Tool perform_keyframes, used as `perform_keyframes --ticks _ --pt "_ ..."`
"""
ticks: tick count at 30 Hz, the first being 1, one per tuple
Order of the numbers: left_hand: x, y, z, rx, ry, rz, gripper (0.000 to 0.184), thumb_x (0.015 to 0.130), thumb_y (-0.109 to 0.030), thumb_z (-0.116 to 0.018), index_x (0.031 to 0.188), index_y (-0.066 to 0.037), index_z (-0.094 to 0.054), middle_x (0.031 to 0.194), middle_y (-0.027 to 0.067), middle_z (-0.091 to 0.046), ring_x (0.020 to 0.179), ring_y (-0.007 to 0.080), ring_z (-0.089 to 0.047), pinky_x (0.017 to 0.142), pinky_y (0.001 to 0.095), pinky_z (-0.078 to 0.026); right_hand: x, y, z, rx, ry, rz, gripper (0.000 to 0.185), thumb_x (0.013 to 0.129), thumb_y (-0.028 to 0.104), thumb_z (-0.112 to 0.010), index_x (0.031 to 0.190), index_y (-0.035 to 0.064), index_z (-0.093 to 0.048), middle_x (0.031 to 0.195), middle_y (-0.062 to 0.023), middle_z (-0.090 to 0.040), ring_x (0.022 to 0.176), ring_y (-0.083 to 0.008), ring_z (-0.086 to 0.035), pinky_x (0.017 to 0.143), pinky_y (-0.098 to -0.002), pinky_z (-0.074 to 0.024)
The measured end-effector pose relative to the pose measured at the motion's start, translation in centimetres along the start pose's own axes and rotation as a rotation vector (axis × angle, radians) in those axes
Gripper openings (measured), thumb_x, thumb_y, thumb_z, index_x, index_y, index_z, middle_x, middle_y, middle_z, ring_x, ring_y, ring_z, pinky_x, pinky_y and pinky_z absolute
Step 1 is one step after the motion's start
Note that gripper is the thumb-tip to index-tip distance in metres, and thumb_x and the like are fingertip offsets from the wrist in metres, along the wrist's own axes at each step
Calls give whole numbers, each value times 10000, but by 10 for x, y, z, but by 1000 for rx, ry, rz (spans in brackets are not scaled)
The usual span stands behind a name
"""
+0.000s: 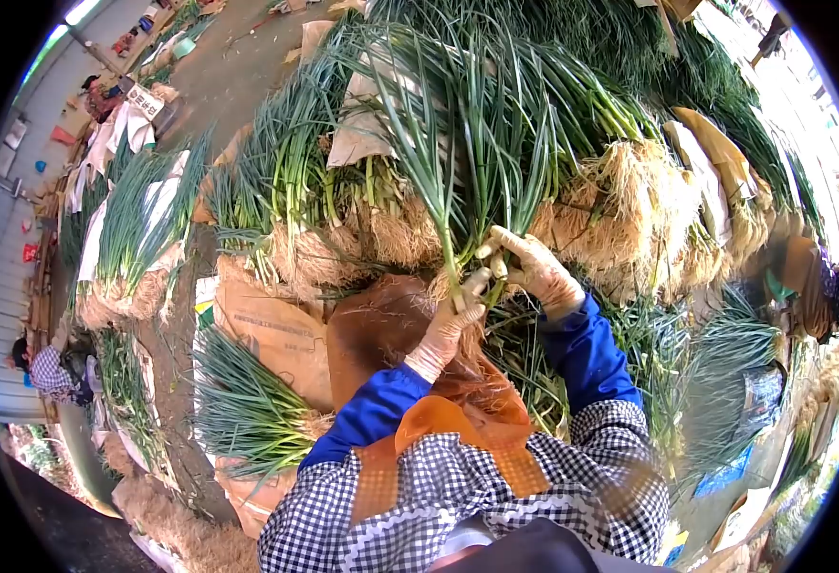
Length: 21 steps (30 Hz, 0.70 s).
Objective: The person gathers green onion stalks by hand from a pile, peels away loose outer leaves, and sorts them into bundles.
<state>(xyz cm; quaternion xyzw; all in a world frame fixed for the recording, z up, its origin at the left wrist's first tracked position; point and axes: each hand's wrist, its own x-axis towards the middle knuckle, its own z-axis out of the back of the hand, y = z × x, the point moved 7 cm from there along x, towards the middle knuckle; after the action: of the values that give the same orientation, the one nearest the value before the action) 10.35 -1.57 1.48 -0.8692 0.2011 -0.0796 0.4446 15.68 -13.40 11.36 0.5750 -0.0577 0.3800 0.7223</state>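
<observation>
My gloved left hand [450, 329] is closed around the pale lower stem of a green onion [447, 246], whose leaves fan up and away from me. Close beside it, my gloved right hand [537, 271] grips the stems of more green onions [489, 181], thumb and fingers pressed together at the white ends. Both hands are over my lap, where a brown apron [372, 329] lies with loose root strands on it. Straight ahead rests a large pile of green onions with tangled, straw-coloured roots [629, 196] facing me. The exact number of stems in each hand is hidden.
At my left, a bunch of trimmed green onions [252, 406] lies on tan sacking [272, 329]. Further left is another rooted bundle [133, 239]. Stripped leaves [534, 372] litter the floor at my right. Other people, one in a checked garment [52, 371], sit along the left side.
</observation>
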Motion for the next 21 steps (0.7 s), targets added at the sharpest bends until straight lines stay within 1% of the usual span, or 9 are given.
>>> perform_keyframes --ticks 2,3,5,7,11,13,16,19,21 --pt "-12 25 -1 -169 97 219 540 840 -77 -597 1330 -43 -371 1308 150 -467 1164 250 -499 943 377 -444 -5 -18 5 75 -88 -286 251 887 42 -509 1134 36 -553 784 -41 -608 636 -111 -528 594 -237 -442" --pt "-20 28 -6 -187 115 299 479 841 -70 -596 1284 -50 -415 1291 161 -481 1104 261 -550 898 389 -481 1 -9 10 -82 -136 -242 235 893 80 -519 1120 48 -571 785 -37 -609 628 -106 -523 586 -230 -436" --pt "-30 44 2 -187 39 429 305 844 -42 -590 1124 -59 -472 1208 139 -537 987 263 -608 808 390 -528 -20 -54 8 669 -334 -813 385 926 390 -491 1100 67 -608 765 -9 -594 560 -70 -443 504 -199 -346" --pt "-28 40 15 -238 -166 272 243 853 -47 -588 1067 -69 -475 1064 101 -584 936 238 -624 739 348 -545 -20 -52 1 286 -266 -810 427 903 387 -544 1186 67 -554 789 -1 -594 548 -70 -422 503 -202 -340" --pt "-28 40 26 -181 -245 327 325 860 -52 -587 1161 -85 -470 898 53 -593 838 200 -627 642 279 -520 -45 -43 -40 -75 -2 -753 424 864 382 -591 1152 71 -581 991 -76 -671 885 -200 -646 781 -324 -502" --pt "-26 48 28 -213 -257 360 313 852 -52 -604 1145 -75 -496 880 34 -592 768 158 -603 624 258 -497 -47 -29 -52 -385 -41 -776 266 828 354 -612 881 98 -654 803 -108 -653 721 -264 -643 662 -341 -507" --pt "-17 66 46 -90 -369 285 286 848 -90 -627 1119 -48 -546 862 24 -586 770 116 -574 671 247 -498 -51 -22 -60 -665 -191 -564 328 818 369 -608 699 67 -555 683 -123 -593 655 -325 -600 593 -394 -486" --pt "-14 62 62 362 -455 192 218 823 -105 -665 1021 -35 -605 829 17 -588 759 107 -560 664 241 -485 -53 -29 -61 -715 -132 -669 322 822 373 -598 710 72 -567 677 -132 -586 664 -324 -605 593 -391 -487" --pt "-15 56 58 258 -463 134 259 775 -124 -725 986 -15 -621 793 14 -586 726 110 -532 634 246 -465 -54 -31 -60 -635 -114 -704 329 828 385 -582 733 70 -571 698 -138 -590 673 -327 -608 600 -398 -491"
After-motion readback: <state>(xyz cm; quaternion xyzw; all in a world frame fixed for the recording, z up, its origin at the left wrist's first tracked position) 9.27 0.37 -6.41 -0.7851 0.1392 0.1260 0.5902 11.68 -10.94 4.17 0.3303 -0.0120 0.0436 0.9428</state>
